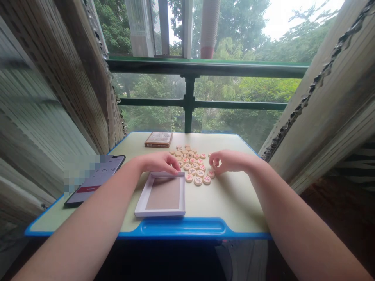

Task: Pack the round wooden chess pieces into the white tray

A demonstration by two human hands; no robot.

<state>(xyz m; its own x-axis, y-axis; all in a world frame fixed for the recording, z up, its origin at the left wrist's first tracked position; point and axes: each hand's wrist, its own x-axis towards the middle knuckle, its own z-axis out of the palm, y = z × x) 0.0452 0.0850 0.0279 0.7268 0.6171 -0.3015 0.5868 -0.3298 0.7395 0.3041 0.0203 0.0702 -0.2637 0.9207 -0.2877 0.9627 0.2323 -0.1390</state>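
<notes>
Several round wooden game pieces (193, 164) with red and dark characters lie clustered on a pale table (228, 199). An open white shallow box (162, 194) with a brown bottom sits in front of them. My left hand (160, 162) rests with curled fingers on the box's far rim, beside the pieces. My right hand (225, 160) hovers at the right edge of the cluster, fingers bent in a pinch; what it holds, if anything, is too small to make out.
A brown box lid (158, 139) lies at the table's far side. A phone (95, 179) showing a timer lies at the left. The table has a blue rim with a front groove (183, 227). A green window railing (205, 68) stands behind.
</notes>
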